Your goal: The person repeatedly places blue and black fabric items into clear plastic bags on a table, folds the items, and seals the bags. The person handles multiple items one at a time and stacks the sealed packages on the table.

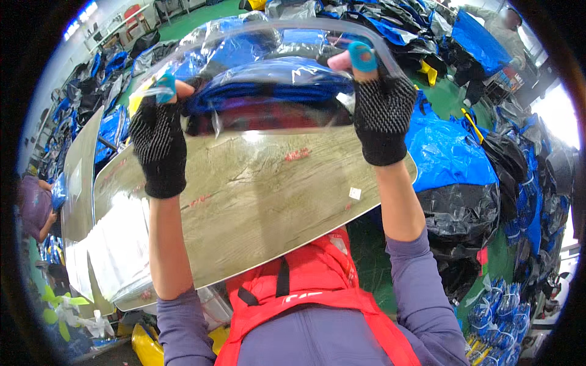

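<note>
A clear plastic bag (360, 29) spans both my hands above the table, its film slightly blurred. Inside or behind its film lies a folded blue and dark bundle (268, 85); which of the two I cannot tell. My left hand (160, 137), in a black knit glove with light dots and blue tape on a finger, grips the bag's left side. At the right side my right hand (384, 113), gloved and taped the same way, pinches the film. Beneath both wrists is a wood-patterned tabletop (268, 195) with scraps of red marking.
White sheets or plastic sleeves (122, 244) lie on the table's left part. A large blue and black sack (455, 158) stands right of the table. Piled blue and black bundles surround the work area. A co-worker (36, 204) handles a blue packet at far left; another person (506, 36) is at upper right.
</note>
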`<state>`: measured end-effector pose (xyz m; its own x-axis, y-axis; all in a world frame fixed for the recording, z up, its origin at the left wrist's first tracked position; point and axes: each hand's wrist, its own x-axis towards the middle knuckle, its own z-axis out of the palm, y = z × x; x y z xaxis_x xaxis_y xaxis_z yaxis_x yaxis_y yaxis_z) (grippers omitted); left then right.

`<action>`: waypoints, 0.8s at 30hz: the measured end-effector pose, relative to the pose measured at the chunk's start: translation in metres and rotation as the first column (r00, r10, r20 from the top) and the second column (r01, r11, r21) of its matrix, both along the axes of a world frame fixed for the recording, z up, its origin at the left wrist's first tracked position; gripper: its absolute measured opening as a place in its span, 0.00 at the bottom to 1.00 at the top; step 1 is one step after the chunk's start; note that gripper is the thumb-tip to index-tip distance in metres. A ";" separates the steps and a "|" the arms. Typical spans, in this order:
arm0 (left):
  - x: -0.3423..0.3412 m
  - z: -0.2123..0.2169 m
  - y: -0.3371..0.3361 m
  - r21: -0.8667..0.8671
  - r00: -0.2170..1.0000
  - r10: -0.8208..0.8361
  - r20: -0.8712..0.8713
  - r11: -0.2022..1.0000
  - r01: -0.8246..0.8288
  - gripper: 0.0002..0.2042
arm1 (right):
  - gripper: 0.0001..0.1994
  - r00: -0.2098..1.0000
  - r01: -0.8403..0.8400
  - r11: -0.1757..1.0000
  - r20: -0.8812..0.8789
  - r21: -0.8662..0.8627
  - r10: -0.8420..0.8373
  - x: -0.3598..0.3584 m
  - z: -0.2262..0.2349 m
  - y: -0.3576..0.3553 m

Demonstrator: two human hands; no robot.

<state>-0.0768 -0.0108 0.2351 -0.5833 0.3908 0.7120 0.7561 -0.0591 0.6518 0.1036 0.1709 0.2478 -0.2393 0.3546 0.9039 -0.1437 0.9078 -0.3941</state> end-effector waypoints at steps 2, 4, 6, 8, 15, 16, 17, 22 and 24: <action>-0.005 0.006 -0.004 0.074 0.995 -0.095 0.001 0.993 0.095 0.13 | 0.15 0.986 -0.167 0.980 -0.031 -0.110 0.164 0.003 0.006 0.004; -0.015 0.006 -0.007 0.064 0.988 -0.123 0.098 0.991 0.117 0.15 | 0.16 0.978 -0.208 0.974 -0.031 -0.085 0.206 0.007 0.007 0.013; -0.029 -0.010 -0.007 -0.103 0.941 -0.170 0.294 0.973 0.208 0.16 | 0.11 0.973 -0.084 0.992 0.223 0.094 0.061 0.006 -0.008 0.027; -0.045 -0.053 0.004 -0.210 0.857 -0.203 0.473 0.919 0.333 0.18 | 0.10 0.848 -0.014 0.939 0.502 0.344 -0.171 -0.008 -0.046 0.040; -0.070 -0.252 -0.009 -0.280 0.563 -0.101 0.820 0.787 0.549 0.16 | 0.15 0.558 0.350 0.793 0.791 -0.499 0.251 -0.063 -0.244 0.065; -0.067 -0.262 -0.012 -0.072 0.463 -0.240 0.853 0.825 0.561 0.16 | 0.12 0.785 0.248 0.505 0.477 -0.826 0.394 -0.063 -0.247 0.069; -0.066 -0.265 -0.014 0.238 0.191 -0.367 0.911 0.842 0.484 0.16 | 0.09 0.860 0.191 0.680 0.455 -0.708 0.232 -0.066 -0.242 0.073; -0.060 -0.243 0.001 0.008 0.557 -0.149 0.817 0.969 0.247 0.14 | 0.07 0.780 -0.254 0.863 0.435 -0.437 0.450 -0.089 -0.185 0.050; -0.063 -0.235 0.005 -0.131 0.501 -0.014 0.865 0.958 0.253 0.14 | 0.06 0.661 -0.214 0.896 0.617 -0.390 0.427 -0.110 -0.179 0.028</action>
<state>-0.1403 -0.0055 -0.0002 -0.7824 0.5856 -0.2117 -0.1758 0.1184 0.9773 -0.0066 0.1989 0.0692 -0.8841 0.3293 0.3315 -0.0054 0.7021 -0.7120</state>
